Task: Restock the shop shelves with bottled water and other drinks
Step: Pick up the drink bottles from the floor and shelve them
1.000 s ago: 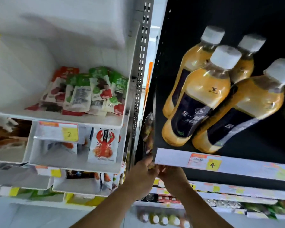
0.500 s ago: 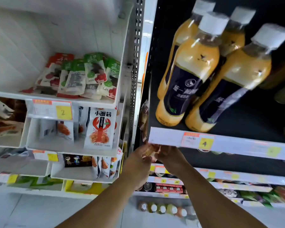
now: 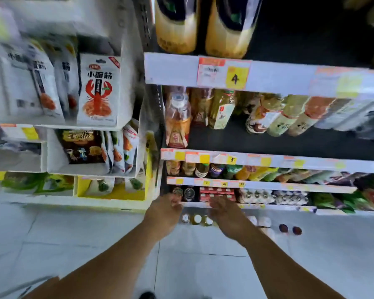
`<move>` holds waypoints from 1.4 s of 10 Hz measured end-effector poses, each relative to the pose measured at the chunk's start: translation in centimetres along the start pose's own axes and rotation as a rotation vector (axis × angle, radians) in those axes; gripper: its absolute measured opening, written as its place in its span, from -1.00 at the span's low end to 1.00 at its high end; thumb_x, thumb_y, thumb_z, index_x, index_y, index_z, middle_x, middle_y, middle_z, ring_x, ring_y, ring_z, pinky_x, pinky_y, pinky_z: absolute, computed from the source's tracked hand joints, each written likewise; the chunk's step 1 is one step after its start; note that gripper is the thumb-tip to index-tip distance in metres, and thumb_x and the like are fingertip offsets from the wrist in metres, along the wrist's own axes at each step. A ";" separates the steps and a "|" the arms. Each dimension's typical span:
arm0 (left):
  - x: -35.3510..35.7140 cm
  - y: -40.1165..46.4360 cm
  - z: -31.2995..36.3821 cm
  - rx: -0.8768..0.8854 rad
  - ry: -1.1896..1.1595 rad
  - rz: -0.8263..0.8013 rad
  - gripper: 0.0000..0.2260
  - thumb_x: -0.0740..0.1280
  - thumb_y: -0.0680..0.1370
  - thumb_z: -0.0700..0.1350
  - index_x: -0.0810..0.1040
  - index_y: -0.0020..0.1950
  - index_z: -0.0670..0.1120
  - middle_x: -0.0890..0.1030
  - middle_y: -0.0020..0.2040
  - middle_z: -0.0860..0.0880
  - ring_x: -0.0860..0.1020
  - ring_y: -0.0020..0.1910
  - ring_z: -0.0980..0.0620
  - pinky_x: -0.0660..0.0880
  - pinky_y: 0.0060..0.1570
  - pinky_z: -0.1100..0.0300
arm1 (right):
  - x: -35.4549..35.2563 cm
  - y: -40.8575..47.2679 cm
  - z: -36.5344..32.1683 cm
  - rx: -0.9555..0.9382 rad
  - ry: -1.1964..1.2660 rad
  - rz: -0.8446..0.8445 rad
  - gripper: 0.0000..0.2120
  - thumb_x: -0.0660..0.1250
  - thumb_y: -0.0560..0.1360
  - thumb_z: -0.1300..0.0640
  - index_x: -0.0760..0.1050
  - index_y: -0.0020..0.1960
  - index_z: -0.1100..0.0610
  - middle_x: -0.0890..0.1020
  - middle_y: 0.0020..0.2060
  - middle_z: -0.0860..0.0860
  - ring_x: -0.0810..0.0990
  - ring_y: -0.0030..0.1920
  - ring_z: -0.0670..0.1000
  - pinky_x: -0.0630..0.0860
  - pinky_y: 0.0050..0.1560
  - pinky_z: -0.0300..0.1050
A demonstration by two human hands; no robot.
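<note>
Reaching downward, both bare forearms extend toward the lowest tiers of the drinks shelving. Left hand [image 3: 163, 214] sits knuckles-up with fingers curled under, near the dark cans [image 3: 184, 192] on the low shelf — whether it grips anything cannot be told. Right hand [image 3: 227, 214] hangs just beside it, fingers loosely bent, nothing visibly held; blur prevents certainty. Small capped bottles [image 3: 196, 219] stand on the floor level between the two hands. Two orange drink bottles [image 3: 201, 24] stand upright on the top shelf, above the price rail [image 3: 171, 67] marked 4. Lobster snack packet [image 3: 98, 91] occupies the white rack at left
</note>
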State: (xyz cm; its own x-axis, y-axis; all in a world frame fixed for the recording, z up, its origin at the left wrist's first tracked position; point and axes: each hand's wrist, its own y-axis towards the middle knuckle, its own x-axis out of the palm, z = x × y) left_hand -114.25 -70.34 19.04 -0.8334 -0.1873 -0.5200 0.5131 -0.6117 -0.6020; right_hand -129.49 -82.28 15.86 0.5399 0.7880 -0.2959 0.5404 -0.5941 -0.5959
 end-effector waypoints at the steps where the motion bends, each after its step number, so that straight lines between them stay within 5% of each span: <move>1: 4.3 3.3 -3.9 0.016 0.266 -0.048 -0.81 0.20 0.60 -0.07 0.58 0.11 -0.05 0.64 0.06 -0.07 0.59 0.00 -0.05 0.46 -0.07 0.17 | 0.3 1.3 5.1 -0.019 -0.282 -0.092 -0.78 0.39 0.51 0.34 0.58 0.06 0.07 0.52 -0.15 -0.07 0.51 -0.23 -0.26 0.39 -0.25 -0.49; 2: 9.0 7.6 -8.5 0.084 0.431 -0.117 -0.78 0.17 0.61 -0.07 0.50 0.20 -0.07 0.61 0.15 -0.05 0.58 0.07 -0.03 0.41 -0.11 0.19 | 2.2 5.5 12.0 -0.011 -0.156 -0.009 -0.74 0.46 0.27 0.24 0.61 -0.27 -0.14 0.50 -0.21 0.00 0.56 -0.25 -0.01 0.46 -0.26 -0.20; 3: 13.4 12.9 -13.6 0.081 0.436 -0.118 -0.71 0.19 0.60 -0.03 0.46 0.32 0.02 0.56 0.27 -0.01 0.56 0.17 0.00 0.42 -0.02 0.23 | 5.1 12.6 17.9 0.060 -0.118 0.082 -0.75 0.36 0.48 0.15 0.49 -0.17 -0.23 0.59 0.02 -0.03 0.61 0.13 0.12 0.55 0.21 0.09; 4: 17.2 18.2 -17.7 0.098 0.471 -0.111 -0.66 0.19 0.60 0.00 0.41 0.37 0.01 0.54 0.31 -0.02 0.54 0.17 -0.01 0.44 0.07 0.20 | 7.3 16.3 21.0 0.016 -0.075 0.075 -0.76 0.31 0.53 0.18 0.43 -0.15 -0.16 0.60 0.00 -0.01 0.60 0.07 0.08 0.56 0.20 0.08; 5: 20.5 22.8 -20.9 0.115 0.502 -0.095 -0.62 0.25 0.58 0.05 0.40 0.38 0.01 0.54 0.32 -0.03 0.53 0.24 -0.04 0.44 0.13 0.16 | 8.7 19.9 23.5 -0.004 0.042 0.053 -0.83 0.40 0.51 0.18 0.51 -0.01 -0.07 0.63 -0.03 -0.07 0.60 -0.09 0.00 0.58 -0.13 -0.09; 7: 26.1 29.4 -26.6 0.167 0.465 -0.071 -0.48 0.38 0.45 0.14 0.37 0.37 0.07 0.58 0.24 0.02 0.56 0.18 -0.02 0.51 0.10 0.10 | 10.7 24.2 26.8 -0.032 0.122 0.037 -0.60 0.41 0.37 0.05 0.58 0.21 0.04 0.67 0.09 -0.04 0.61 0.04 -0.01 0.49 -0.04 -0.17; 9: 29.9 32.1 -29.8 0.189 0.393 -0.065 -0.37 0.39 0.47 0.17 0.27 0.48 0.08 0.53 0.32 0.05 0.52 0.25 0.01 0.51 0.19 0.05 | 11.5 25.2 29.2 0.000 0.180 0.023 -0.65 0.43 0.50 0.16 0.56 0.27 0.01 0.67 0.13 -0.03 0.63 0.06 -0.08 0.49 -0.07 -0.30; 12: 30.3 32.7 -29.4 0.233 0.489 0.020 -0.30 0.42 0.44 0.14 0.21 0.51 0.06 0.52 0.34 0.10 0.52 0.27 0.06 0.48 0.20 0.20 | 11.3 24.9 29.2 -0.067 0.060 0.059 -0.70 0.42 0.48 0.09 0.58 0.21 -0.04 0.69 0.06 -0.08 0.65 0.08 -0.06 0.56 0.14 -0.16; 13: 28.2 31.0 -28.1 0.230 0.484 -0.020 -0.34 0.42 0.40 0.16 0.28 0.43 0.04 0.57 0.22 0.10 0.55 0.17 0.06 0.47 0.08 0.20 | 11.2 24.4 28.5 -0.090 0.036 0.041 -0.71 0.43 0.46 0.06 0.57 0.18 -0.05 0.69 0.05 -0.04 0.65 0.08 -0.01 0.58 0.17 -0.09; 14: 24.8 27.9 -25.2 0.266 0.532 -0.026 -0.52 0.36 0.35 0.13 0.33 0.20 0.04 0.52 -0.14 0.12 0.51 -0.13 0.06 0.36 -0.14 0.18 | 11.3 23.5 26.9 -0.107 0.042 0.051 -0.70 0.40 0.49 0.08 0.59 0.22 -0.01 0.70 0.05 -0.07 0.64 0.09 -0.04 0.59 0.20 -0.04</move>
State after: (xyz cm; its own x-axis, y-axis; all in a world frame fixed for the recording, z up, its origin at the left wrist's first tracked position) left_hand -115.44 -72.70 -25.97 -0.5925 0.1987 -0.7807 0.3677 -0.7955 -0.4816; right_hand -128.08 -82.99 -21.53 0.5936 0.7501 -0.2914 0.5759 -0.6489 -0.4973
